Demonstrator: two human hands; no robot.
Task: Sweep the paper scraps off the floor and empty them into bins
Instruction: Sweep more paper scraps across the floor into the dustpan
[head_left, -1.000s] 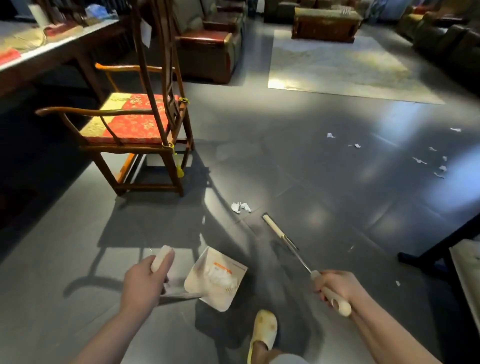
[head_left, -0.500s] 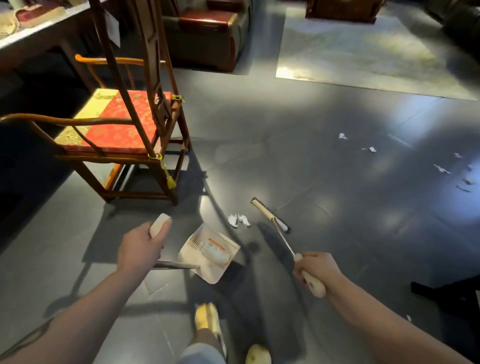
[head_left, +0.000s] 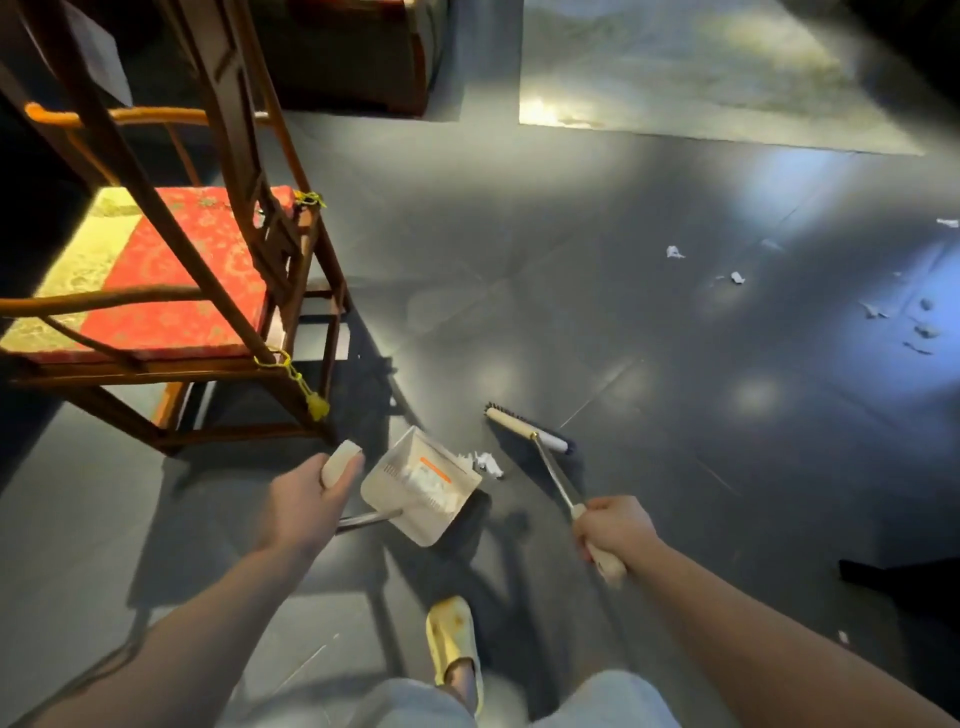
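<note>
The left hand (head_left: 301, 501) curls its grip around the pale end of the dustpan handle, with the metal shaft running out from under the palm to the dustpan (head_left: 421, 486). The dustpan sits on the dark floor (head_left: 597, 322) just in front of the chair (head_left: 171, 270), and white scraps already lie inside it. The right hand (head_left: 613, 530) closes its grip on the wooden handle of the brush (head_left: 530, 431), whose head rests on the floor just right of the dustpan's mouth. A small clump of paper scraps (head_left: 485, 462) lies between the brush head and the dustpan lip, touching or nearly touching the lip. More scraps (head_left: 675, 252) are scattered well apart on the floor toward the right. A yellow slipper (head_left: 452, 639) stands on the floor below the dustpan. A pale rug (head_left: 701, 78) lies farther off.
</note>
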